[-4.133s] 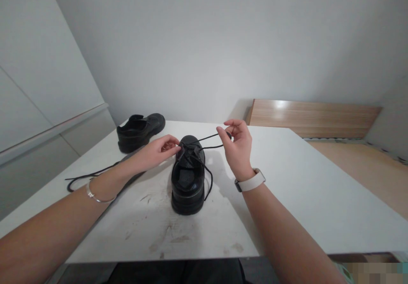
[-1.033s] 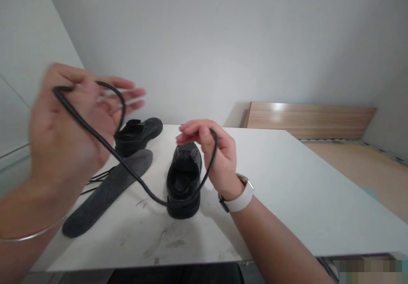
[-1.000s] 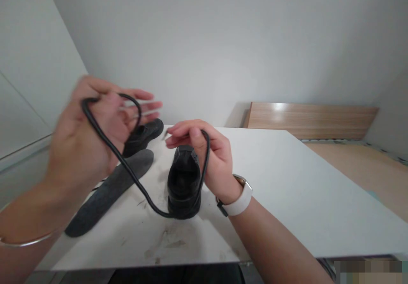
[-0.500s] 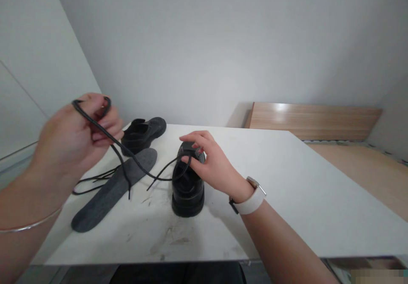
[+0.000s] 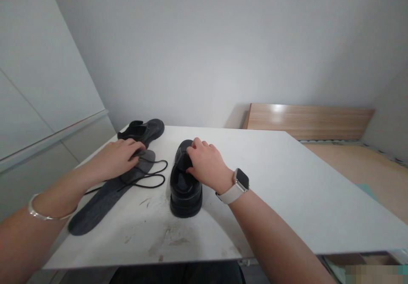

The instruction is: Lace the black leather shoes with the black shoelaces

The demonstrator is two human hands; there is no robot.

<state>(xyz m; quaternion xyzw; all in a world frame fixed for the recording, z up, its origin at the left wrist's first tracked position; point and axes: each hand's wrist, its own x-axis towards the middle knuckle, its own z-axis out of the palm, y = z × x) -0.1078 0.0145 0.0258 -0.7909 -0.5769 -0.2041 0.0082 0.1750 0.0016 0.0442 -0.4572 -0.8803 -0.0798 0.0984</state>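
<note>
A black shoe (image 5: 185,199) stands on the white table with its heel toward me. My right hand (image 5: 208,161) grips its upper at the tongue, thumb at the opening; the fingertips are partly hidden. To the left, my left hand (image 5: 119,158) hovers low over a grey insole (image 5: 95,209), thumb and fingers apart. Below its fingers a loose black shoelace (image 5: 154,186) lies in loops across the insole and table. Another black shoe (image 5: 154,129) lies behind, partly covered by my left hand.
The white table (image 5: 270,216) has dark smudges near its front edge. A grey wall (image 5: 197,54) rises behind it, and white cabinet panels (image 5: 38,105) stand at left. A wooden headboard (image 5: 309,120) and bed base (image 5: 338,161) are to the right.
My left hand has come down and away from me, and the shoelace it held raised now lies on the insole and table. My right hand has closed on the shoe's upper.
</note>
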